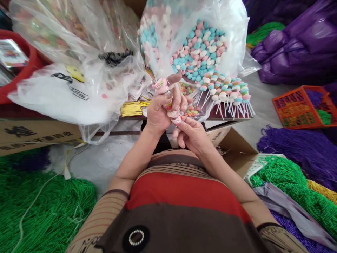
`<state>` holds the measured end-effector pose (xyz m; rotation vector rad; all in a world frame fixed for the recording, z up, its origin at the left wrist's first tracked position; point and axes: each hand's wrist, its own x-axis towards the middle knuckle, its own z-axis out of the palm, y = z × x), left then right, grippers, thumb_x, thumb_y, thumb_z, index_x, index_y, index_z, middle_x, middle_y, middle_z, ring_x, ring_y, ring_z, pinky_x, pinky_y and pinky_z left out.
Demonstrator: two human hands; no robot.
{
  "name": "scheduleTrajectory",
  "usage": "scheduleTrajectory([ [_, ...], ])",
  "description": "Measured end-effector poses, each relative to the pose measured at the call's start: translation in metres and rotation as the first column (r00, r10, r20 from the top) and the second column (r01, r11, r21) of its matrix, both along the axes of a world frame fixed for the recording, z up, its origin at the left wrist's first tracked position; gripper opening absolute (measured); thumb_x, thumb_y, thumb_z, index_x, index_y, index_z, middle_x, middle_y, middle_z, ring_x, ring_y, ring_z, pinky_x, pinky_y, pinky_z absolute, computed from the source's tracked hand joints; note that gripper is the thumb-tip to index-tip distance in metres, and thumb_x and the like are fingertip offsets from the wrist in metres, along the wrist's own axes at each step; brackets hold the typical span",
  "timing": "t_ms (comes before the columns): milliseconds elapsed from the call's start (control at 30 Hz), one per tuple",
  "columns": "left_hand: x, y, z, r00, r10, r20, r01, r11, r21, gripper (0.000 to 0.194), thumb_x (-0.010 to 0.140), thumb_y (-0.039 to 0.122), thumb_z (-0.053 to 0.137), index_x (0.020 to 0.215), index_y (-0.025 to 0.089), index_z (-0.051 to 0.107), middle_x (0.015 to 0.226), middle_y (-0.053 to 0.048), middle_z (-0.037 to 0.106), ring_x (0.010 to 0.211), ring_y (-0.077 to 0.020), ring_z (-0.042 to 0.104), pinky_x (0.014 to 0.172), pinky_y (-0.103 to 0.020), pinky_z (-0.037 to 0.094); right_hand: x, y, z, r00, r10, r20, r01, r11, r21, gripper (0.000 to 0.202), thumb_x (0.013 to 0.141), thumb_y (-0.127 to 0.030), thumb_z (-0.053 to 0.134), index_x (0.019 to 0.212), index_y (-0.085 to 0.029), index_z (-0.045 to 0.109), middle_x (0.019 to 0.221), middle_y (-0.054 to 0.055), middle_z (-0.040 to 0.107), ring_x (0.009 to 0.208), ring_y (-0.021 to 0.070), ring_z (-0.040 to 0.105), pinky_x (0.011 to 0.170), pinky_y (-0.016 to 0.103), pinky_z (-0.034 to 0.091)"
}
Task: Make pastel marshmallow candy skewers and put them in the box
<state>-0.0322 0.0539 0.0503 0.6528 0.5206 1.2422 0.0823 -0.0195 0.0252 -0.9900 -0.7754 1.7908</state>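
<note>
My left hand (160, 110) is closed around a clear-wrapped candy piece (159, 85) with a pink printed top, held upright above the table edge. My right hand (193, 135) pinches the lower end of the same wrapped candy, where a printed figure shows; fingers hide its middle. Just behind the hands lie small coloured ring candies (191, 111). To the right, marshmallow skewers (229, 88) on white sticks are piled up. A large clear bag (234, 42) of pink, blue and white marshmallows (202, 45) stands behind. Yellow twist ties (131, 109) lie left of my left hand.
White plastic packaging (60, 95) and a red basin (26, 45) occupy the table's left. Green cord (52, 200) is heaped on the floor at left. An open cardboard box (237, 147), an orange basket (302, 109) and purple bags (289, 52) are on the right.
</note>
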Motion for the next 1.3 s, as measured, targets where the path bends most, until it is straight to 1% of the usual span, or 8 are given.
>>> scheduleTrajectory([
  [200, 0.001, -0.001, -0.005, 0.992, 0.065, 0.105, -0.075, 0.992, 0.101, 0.031, 0.082, 0.032, 0.06, 0.111, 0.03, 0.069, 0.049, 0.006, 0.043, 0.046, -0.0156, 0.047, 0.071, -0.038, 0.057, -0.005, -0.002, 0.001, 0.999, -0.009, -0.033, 0.009, 1.0, -0.018, 0.042, 0.073, -0.051, 0.087, 0.083, -0.02, 0.06, 0.056, -0.008, 0.064, 0.033, 0.0046, 0.048, 0.03, 0.015, 0.031],
  [467, 0.001, 0.004, -0.002, 0.956, 0.244, 0.165, -0.225, 0.966, -0.126, 0.028, 0.099, 0.034, 0.047, 0.115, 0.03, 0.07, 0.053, 0.006, 0.044, 0.048, -0.0135, 0.05, 0.075, -0.032, 0.057, -0.011, -0.008, 0.005, 0.976, -0.215, -0.039, 0.218, 0.97, 0.105, 0.038, 0.08, -0.05, 0.081, 0.086, -0.024, 0.055, 0.059, -0.011, 0.057, 0.038, 0.0043, 0.047, 0.036, 0.017, 0.038],
  [633, -0.001, 0.002, 0.001, 0.956, 0.245, 0.161, -0.221, 0.963, -0.153, 0.026, 0.098, 0.036, 0.05, 0.113, 0.031, 0.071, 0.052, 0.006, 0.044, 0.046, -0.0129, 0.049, 0.072, -0.032, 0.057, -0.005, -0.004, 0.005, 0.995, -0.098, -0.009, 0.098, 0.995, 0.015, 0.038, 0.083, -0.054, 0.076, 0.095, -0.022, 0.06, 0.063, -0.007, 0.066, 0.038, 0.0078, 0.053, 0.034, 0.019, 0.038],
  [800, 0.001, -0.003, -0.002, 0.961, 0.189, 0.203, -0.181, 0.982, -0.059, 0.026, 0.095, 0.028, 0.052, 0.112, 0.03, 0.07, 0.05, 0.007, 0.043, 0.042, -0.011, 0.046, 0.072, -0.032, 0.056, 0.001, -0.003, 0.012, 0.989, -0.045, -0.139, 0.025, 0.989, -0.147, 0.034, 0.081, -0.045, 0.079, 0.08, -0.021, 0.055, 0.056, -0.01, 0.058, 0.035, 0.003, 0.041, 0.032, 0.015, 0.03],
  [967, 0.002, -0.002, -0.008, 0.973, 0.199, 0.121, -0.179, 0.972, -0.152, 0.031, 0.096, 0.038, 0.054, 0.124, 0.032, 0.068, 0.052, 0.007, 0.046, 0.046, -0.014, 0.054, 0.075, -0.034, 0.057, -0.003, -0.005, 0.013, 0.967, -0.06, -0.247, 0.02, 0.987, -0.161, 0.034, 0.075, -0.036, 0.084, 0.078, -0.021, 0.054, 0.054, -0.013, 0.052, 0.036, 0.0, 0.035, 0.034, 0.011, 0.029],
  [1067, 0.007, -0.004, -0.007, 0.964, 0.203, 0.173, -0.186, 0.976, -0.109, 0.033, 0.095, 0.035, 0.06, 0.128, 0.034, 0.065, 0.061, 0.005, 0.057, 0.059, -0.0145, 0.064, 0.081, -0.033, 0.057, 0.001, -0.003, 0.011, 0.982, -0.175, -0.075, 0.173, 0.984, -0.026, 0.032, 0.082, -0.042, 0.079, 0.082, -0.022, 0.055, 0.057, -0.011, 0.055, 0.037, 0.0024, 0.04, 0.034, 0.015, 0.033],
  [1167, 0.013, -0.007, -0.004, 0.968, 0.148, 0.203, -0.12, 0.982, -0.144, 0.03, 0.101, 0.029, 0.053, 0.128, 0.032, 0.063, 0.078, 0.002, 0.07, 0.075, -0.015, 0.072, 0.085, -0.032, 0.057, 0.012, -0.001, 0.005, 0.866, -0.426, 0.263, 0.32, 0.875, 0.363, 0.022, 0.091, -0.044, 0.069, 0.087, -0.025, 0.058, 0.063, -0.007, 0.064, 0.045, 0.0073, 0.054, 0.044, 0.02, 0.045],
  [1300, 0.015, -0.003, -0.002, 0.967, 0.148, 0.206, -0.074, 0.941, -0.33, 0.021, 0.102, 0.021, 0.049, 0.11, 0.026, 0.067, 0.064, 0.007, 0.06, 0.063, -0.0097, 0.066, 0.084, -0.029, 0.057, 0.021, -0.002, -0.01, 0.633, -0.604, 0.484, 0.119, 0.694, 0.71, 0.01, 0.094, -0.035, 0.064, 0.09, -0.026, 0.062, 0.065, -0.005, 0.067, 0.054, 0.0101, 0.063, 0.055, 0.024, 0.049],
])
